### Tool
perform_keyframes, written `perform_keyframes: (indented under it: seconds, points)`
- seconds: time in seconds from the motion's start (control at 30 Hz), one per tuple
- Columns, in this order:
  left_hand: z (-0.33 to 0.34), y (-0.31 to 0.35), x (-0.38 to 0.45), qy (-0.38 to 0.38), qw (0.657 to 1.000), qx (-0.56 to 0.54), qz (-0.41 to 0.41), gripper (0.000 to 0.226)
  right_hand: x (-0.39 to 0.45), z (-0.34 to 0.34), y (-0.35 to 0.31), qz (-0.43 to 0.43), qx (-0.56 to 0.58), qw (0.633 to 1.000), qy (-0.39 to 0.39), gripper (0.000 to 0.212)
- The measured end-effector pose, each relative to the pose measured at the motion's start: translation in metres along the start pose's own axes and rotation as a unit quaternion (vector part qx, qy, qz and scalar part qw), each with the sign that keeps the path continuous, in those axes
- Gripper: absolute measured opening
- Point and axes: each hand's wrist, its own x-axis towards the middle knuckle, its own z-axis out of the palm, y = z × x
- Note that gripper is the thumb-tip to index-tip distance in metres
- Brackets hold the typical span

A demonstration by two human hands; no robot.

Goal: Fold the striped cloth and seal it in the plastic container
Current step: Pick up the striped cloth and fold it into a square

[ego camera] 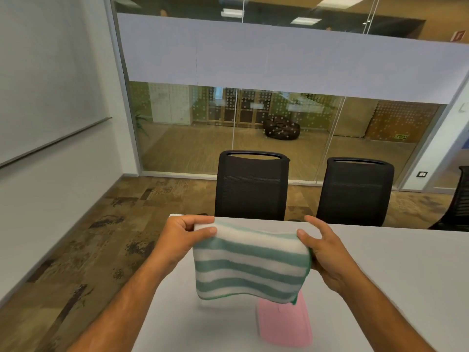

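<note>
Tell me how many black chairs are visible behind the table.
3: one chair behind the left hand, a second to its right, a third cut off at the right edge. Others may be out of view.

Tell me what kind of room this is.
Probably an office meeting room: a long white table, black mesh office chairs along its far edge, a whiteboard and a frosted glass partition.

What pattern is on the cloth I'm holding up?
Green and white stripes on the cloth, seen clearly in the head view.
</note>
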Motion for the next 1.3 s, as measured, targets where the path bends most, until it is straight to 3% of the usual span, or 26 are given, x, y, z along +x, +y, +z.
perform_keyframes:
  seconds: [0.07,0.2,0.3,0.4,0.57,0.77,0.93,1.0,1.07,1.2,1.3]
  points:
    - [0.004,0.000,-0.001,0.030,0.999,-0.010,0.007,0.022,-0.002,0.003,-0.001,-0.034,-0.001,0.999,-0.003,0.016]
    - [0.007,0.000,-0.001,0.059,0.998,-0.010,0.015,0.026,-0.005,-0.001,-0.003,-0.047,-0.006,0.997,-0.066,0.015]
    - [0.003,0.003,-0.003,0.027,0.999,0.033,0.012,0.036,-0.004,-0.007,-0.004,-0.047,-0.013,0.994,-0.097,0.036]
    - [-0.002,0.005,-0.001,0.000,0.991,0.134,0.014,0.048,-0.006,-0.009,-0.004,-0.078,-0.066,0.992,-0.078,0.045]
    - [-0.001,0.008,0.002,0.002,0.955,0.288,0.066,0.049,-0.004,-0.006,0.002,-0.153,-0.206,0.967,-0.008,0.036]
    - [-0.005,0.014,0.010,-0.030,0.906,0.404,0.126,0.034,0.001,-0.006,0.006,-0.213,-0.315,0.924,0.036,0.022]
    - [-0.008,0.013,0.016,-0.039,0.886,0.438,0.148,0.020,0.003,-0.008,0.003,-0.235,-0.365,0.900,0.039,0.015]
    - [-0.007,0.011,0.017,-0.012,0.888,0.434,0.155,0.015,0.004,-0.008,0.002,-0.241,-0.369,0.897,0.045,0.012]
    - [-0.007,0.007,0.017,0.008,0.904,0.398,0.158,0.010,0.005,-0.008,0.002,-0.226,-0.327,0.917,0.035,0.009]
    - [-0.003,0.006,0.012,-0.028,0.968,0.216,0.124,0.007,0.001,-0.010,0.001,-0.175,-0.211,0.961,-0.040,0.009]
    - [0.005,0.010,0.006,0.012,0.977,0.161,0.136,0.001,0.001,-0.013,0.001,-0.177,-0.198,0.960,-0.086,0.011]
